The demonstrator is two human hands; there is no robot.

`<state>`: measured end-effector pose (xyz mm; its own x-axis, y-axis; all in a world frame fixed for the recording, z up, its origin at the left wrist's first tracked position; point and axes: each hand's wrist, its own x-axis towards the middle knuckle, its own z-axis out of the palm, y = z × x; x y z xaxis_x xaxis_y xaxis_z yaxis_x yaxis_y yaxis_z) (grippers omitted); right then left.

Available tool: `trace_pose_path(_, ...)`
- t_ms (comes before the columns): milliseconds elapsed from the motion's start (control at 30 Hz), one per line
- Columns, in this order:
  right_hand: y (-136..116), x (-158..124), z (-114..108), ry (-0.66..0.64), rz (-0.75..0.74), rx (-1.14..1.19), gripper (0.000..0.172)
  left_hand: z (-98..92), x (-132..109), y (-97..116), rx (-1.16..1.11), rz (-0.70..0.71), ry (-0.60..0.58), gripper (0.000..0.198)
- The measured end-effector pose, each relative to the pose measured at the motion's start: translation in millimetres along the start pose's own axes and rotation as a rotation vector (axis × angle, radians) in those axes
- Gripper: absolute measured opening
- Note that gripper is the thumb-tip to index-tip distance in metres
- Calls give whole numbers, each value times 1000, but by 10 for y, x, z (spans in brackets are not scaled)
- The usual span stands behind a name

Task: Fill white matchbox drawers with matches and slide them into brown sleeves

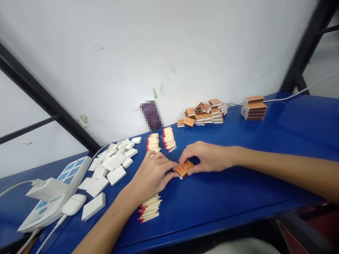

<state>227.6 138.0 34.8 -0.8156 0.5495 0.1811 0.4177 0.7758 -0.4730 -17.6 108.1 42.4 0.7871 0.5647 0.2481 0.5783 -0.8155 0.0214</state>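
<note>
An orange matchbox (183, 168) lies flat on the blue table between both hands. My right hand (205, 157) grips it, thumb on the near side and fingers on the far side. From the left, my left hand (156, 171) touches the box's white end with thumb and index finger, closed around that end. Under and beyond the left hand are rows of red-tipped matches (153, 141), with another row of matches (169, 138) beside them. A further pile of matches (150, 209) lies nearer, partly behind my left wrist.
White matchbox trays (116, 160) are heaped at left, near a power strip (60, 187), a charger and a white earphone case (74, 204). Piled matchboxes (208, 114) sit by the wall; a neat stack of matchboxes (254, 108) stands right of them. A white cable (291, 94) runs along the back.
</note>
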Motion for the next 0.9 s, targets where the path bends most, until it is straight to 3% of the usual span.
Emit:
trace_pose_path(367,33,-2,58,38,-105,-54,25,56,17,-25,60,128,60,18)
trace_pose_path(467,70,7,-66,146,-211,-153,25,31,8,-59,114,178,162,20)
trace_pose_path(567,197,-80,-374,363,-238,-344,26,-57,-21,-183,152,110,326,23)
trace_pose_path(667,469,-367,-746,661,-105,-483,27,-147,-72,-430,231,-65,374,25)
trace_pose_path(700,588,-501,-856,803,-23,-530,28,-167,-95,-532,283,-126,351,28)
trace_pose_path(767,835,-788,-1041,967,180,-619,31,-189,-152,-745,354,-278,323,36)
trace_pose_path(900,1169,-1272,-1317,926,512,-671,38,-191,-283,-1098,513,-568,210,53)
